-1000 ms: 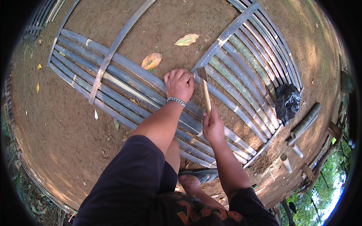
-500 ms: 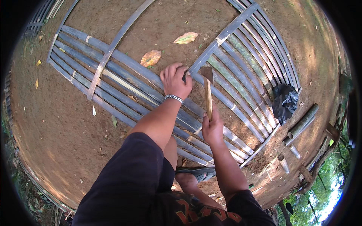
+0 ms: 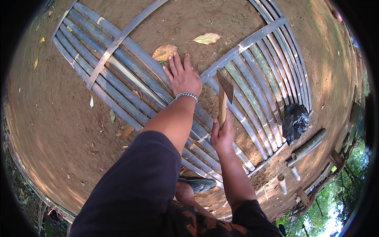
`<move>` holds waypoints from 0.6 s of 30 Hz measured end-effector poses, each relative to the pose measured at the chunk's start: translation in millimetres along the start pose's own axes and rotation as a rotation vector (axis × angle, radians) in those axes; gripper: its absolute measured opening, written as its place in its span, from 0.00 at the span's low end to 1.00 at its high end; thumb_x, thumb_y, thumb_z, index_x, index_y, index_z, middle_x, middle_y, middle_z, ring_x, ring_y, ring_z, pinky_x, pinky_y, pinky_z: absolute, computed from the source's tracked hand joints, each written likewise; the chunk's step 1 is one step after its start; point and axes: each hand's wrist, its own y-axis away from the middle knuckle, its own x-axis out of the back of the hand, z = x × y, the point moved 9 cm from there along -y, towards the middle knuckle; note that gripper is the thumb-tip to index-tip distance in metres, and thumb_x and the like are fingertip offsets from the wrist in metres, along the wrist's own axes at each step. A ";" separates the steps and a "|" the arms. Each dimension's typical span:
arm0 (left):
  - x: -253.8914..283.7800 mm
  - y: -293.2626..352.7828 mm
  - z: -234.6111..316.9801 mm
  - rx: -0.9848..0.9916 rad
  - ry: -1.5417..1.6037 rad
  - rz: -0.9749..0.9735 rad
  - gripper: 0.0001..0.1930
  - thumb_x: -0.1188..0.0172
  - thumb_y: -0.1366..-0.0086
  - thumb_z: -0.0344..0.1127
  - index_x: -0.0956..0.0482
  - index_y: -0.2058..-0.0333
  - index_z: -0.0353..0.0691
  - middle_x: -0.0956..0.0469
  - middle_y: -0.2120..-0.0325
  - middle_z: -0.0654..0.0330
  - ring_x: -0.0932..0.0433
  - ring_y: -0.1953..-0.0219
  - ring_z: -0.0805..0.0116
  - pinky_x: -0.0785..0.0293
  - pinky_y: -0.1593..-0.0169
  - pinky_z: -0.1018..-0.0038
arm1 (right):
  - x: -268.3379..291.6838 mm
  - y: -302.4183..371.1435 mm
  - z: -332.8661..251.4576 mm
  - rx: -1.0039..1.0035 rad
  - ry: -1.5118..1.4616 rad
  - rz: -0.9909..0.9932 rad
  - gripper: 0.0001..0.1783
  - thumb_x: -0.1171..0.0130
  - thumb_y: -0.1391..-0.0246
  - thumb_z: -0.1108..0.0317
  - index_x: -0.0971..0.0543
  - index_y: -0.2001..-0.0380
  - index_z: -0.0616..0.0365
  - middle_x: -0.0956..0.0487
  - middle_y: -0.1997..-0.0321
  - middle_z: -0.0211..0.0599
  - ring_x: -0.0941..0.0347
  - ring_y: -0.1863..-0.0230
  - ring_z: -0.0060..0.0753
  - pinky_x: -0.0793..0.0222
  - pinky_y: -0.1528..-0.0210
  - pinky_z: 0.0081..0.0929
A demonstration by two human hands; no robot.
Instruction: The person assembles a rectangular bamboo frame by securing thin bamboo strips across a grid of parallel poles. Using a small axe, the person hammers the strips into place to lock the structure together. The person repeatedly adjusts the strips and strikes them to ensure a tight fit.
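My left hand (image 3: 184, 81), with a chain bracelet at its wrist, lies palm down with the fingers stretched and spread. It rests over a bamboo slat (image 3: 141, 52), beside the near end of a dark crosspiece (image 3: 252, 38). Whatever lies under the palm is hidden. In my right hand (image 3: 223, 137) is a hatchet (image 3: 225, 86), held by its pale wooden handle with the flat metal head up. The head hangs just right of the left hand, above the slats of the right-hand section.
A second crosspiece (image 3: 118, 40) spans the slats on the left. A black plastic bag (image 3: 295, 121) sits at the panel's right edge, with cut bamboo pieces (image 3: 309, 143) nearby. Dry leaves (image 3: 207, 38) lie on the dirt ground. My sandalled foot (image 3: 196, 184) is close to the slat ends.
My left hand has gone from curled fingers at the crosspiece's end to flat, spread fingers. The hatchet head has turned slightly, still in my right hand. The whole view has shifted a little.
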 end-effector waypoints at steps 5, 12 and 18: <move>0.9 0.1 2.1 -0.008 0.015 -0.012 0.27 0.49 0.32 0.33 0.31 0.34 0.42 0.44 0.27 0.45 0.53 0.23 0.45 0.65 0.23 0.42 | -4.1 1.5 15.8 -0.206 0.024 -0.120 0.33 0.44 0.36 0.74 0.37 0.29 0.60 0.22 0.42 0.61 0.21 0.47 0.66 0.24 0.47 0.52; 1.7 0.8 2.3 -0.017 0.020 0.007 0.27 0.49 0.32 0.33 0.31 0.34 0.42 0.42 0.28 0.44 0.51 0.23 0.44 0.63 0.23 0.41 | -5.5 -5.5 11.2 -0.156 0.030 -0.163 0.29 0.43 0.36 0.74 0.34 0.33 0.65 0.21 0.46 0.63 0.20 0.51 0.65 0.23 0.51 0.49; 1.8 0.3 0.3 -0.015 0.014 -0.004 0.26 0.50 0.31 0.32 0.32 0.34 0.41 0.42 0.28 0.44 0.51 0.23 0.44 0.63 0.23 0.42 | 13.9 4.0 8.1 -0.024 -0.157 0.074 0.30 0.44 0.36 0.75 0.36 0.32 0.65 0.21 0.46 0.64 0.20 0.47 0.66 0.22 0.50 0.48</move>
